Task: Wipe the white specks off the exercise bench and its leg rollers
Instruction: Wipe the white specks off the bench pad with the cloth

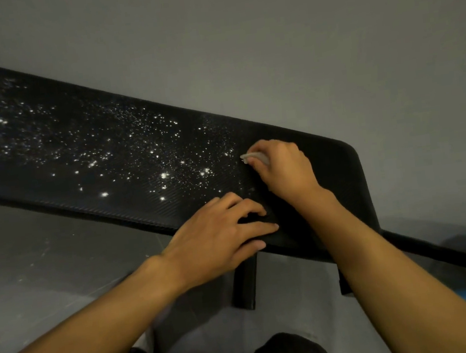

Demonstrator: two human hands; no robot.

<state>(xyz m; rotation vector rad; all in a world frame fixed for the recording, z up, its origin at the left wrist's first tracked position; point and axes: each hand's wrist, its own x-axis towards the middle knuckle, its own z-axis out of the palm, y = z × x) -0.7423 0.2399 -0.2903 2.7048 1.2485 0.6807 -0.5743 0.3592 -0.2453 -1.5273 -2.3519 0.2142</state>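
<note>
Gripping a small pale wad [255, 157], possibly a tissue or cloth, the right hand [283, 170] is pressed down on the bench pad [80, 176] near the pad's rounded right end. The fingers are curled round the wad, and only its pale tip shows past the knuckles on the left side. The right forearm runs up from the lower right corner, crossing the pad's near edge.

The left hand [218, 236] rests on the same pad, just beside and nearer than the right hand. Its fingers are loosely extended and spread, the tips lie on the pad surface, and the thumb lies along the near edge. It holds nothing.

The bench pad is black with a fine woven texture and runs diagonally from upper left to right. White specks [165, 175] cover most of its surface left of the right hand, from fine dust to larger bright flecks. The strip of pad under and to the right of the hands appears dark and free of specks.

A black support bracket [245, 285] drops below the pad's near edge. A black frame bar [438, 251] extends to the right. The floor [297, 38] beyond is plain grey.
</note>
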